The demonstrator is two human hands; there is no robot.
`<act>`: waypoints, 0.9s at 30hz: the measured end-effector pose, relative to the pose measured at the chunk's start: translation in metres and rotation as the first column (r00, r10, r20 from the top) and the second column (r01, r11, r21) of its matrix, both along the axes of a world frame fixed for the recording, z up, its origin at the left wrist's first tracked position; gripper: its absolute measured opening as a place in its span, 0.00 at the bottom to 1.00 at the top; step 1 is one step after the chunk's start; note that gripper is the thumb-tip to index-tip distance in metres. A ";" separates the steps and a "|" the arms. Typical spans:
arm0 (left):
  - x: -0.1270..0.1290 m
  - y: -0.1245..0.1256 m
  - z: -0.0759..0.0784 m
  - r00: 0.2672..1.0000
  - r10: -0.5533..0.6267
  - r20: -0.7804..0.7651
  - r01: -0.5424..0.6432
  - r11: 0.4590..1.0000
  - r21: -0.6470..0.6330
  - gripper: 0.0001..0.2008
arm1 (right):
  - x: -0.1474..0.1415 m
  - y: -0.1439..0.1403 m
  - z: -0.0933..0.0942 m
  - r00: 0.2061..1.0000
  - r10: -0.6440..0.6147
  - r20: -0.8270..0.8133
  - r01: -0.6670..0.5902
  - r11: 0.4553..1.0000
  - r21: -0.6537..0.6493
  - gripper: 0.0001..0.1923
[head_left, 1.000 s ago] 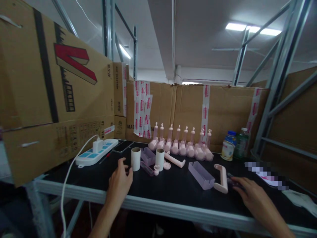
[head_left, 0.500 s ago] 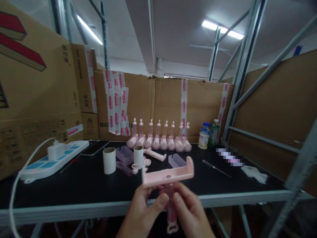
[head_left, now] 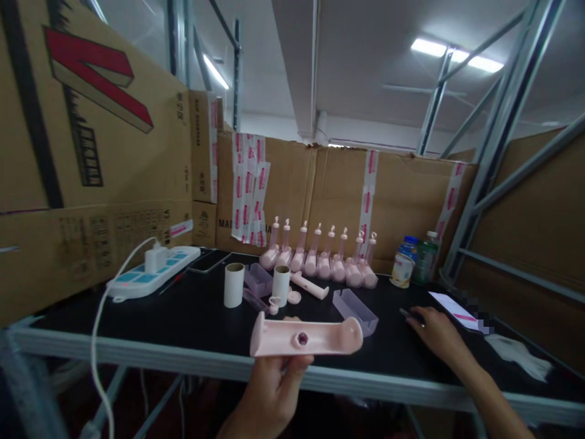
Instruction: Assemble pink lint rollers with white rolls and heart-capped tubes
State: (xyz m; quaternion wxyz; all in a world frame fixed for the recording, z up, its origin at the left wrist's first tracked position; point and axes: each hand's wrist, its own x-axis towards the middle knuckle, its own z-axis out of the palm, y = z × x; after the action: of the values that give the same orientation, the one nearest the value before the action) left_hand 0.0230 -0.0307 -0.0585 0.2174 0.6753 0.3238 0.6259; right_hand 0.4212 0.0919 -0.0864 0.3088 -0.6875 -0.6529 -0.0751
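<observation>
My left hand holds a pink plastic bracket with upturned ends and a hole in its middle, raised level above the table's front edge. My right hand lies on the black table at the right, its fingers over a thin dark tool that is mostly hidden. A clear lilac tray sits between the two hands. Behind it lie a pink handle part and two white tubes.
A row of pink assembled pieces stands against the cardboard wall at the back. Two bottles are at the back right. A white power strip with a plugged charger lies at the left. Paper and a white cloth lie at the right.
My right hand left the pink bracket and went to the table on the right, over the thin tool. The left hand alone now holds the bracket. The view turned left.
</observation>
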 end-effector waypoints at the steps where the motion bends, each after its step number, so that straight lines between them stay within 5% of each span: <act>1: 0.000 -0.001 0.000 0.996 -0.010 -0.087 0.019 0.996 0.093 0.15 | 0.003 0.001 -0.004 1.000 0.004 -0.001 -0.004 1.000 -0.016 0.12; 5: 0.001 -0.003 0.008 0.970 -0.040 -0.241 0.111 0.950 0.291 0.09 | -0.004 -0.011 0.000 1.000 -0.011 -0.010 0.011 1.000 0.004 0.14; 7: 0.003 -0.003 0.013 0.966 -0.048 -0.253 0.129 0.941 0.312 0.08 | -0.018 -0.027 0.019 0.998 -0.016 -0.057 0.022 0.993 0.116 0.16; 9: 0.006 -0.004 0.016 0.964 -0.056 -0.260 0.141 0.937 0.318 0.08 | -0.042 -0.052 0.047 0.974 0.041 -0.221 0.042 0.933 0.359 0.17; 11: 0.008 -0.004 0.018 0.964 -0.067 -0.256 0.152 0.932 0.328 0.07 | -0.074 -0.083 0.079 0.858 0.272 -0.435 0.008 0.840 0.542 0.15; 14: 0.009 -0.004 0.019 0.957 -0.071 -0.283 0.164 0.932 0.322 0.10 | -0.124 -0.129 0.116 0.583 0.660 -0.474 -0.107 0.640 0.761 0.11; 15: 0.009 -0.003 0.019 0.953 -0.073 -0.295 0.170 0.933 0.318 0.11 | -0.138 -0.140 0.123 0.489 0.727 -0.482 -0.145 0.613 0.777 0.10; 18: 0.007 -0.002 0.017 0.946 -0.088 -0.313 0.181 0.942 0.283 0.14 | -0.168 -0.161 0.126 0.372 0.768 -0.521 -0.184 0.611 0.770 0.08; 22: 0.003 -0.002 0.011 0.956 -0.099 -0.276 0.163 0.962 0.221 0.12 | -0.188 -0.165 0.117 0.328 0.813 -0.481 -0.231 0.563 0.794 0.10; 27: 0.000 -0.003 0.013 0.960 -0.070 -0.270 0.130 0.968 0.213 0.12 | -0.201 -0.163 0.127 0.242 0.824 -0.513 0.022 0.524 0.852 0.09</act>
State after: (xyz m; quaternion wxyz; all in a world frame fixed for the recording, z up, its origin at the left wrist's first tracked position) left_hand 0.0228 -0.0339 -0.0458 0.1254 0.7878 0.2407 0.5529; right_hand 0.2198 -0.0708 0.0403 0.8554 -0.1994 -0.4517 0.1566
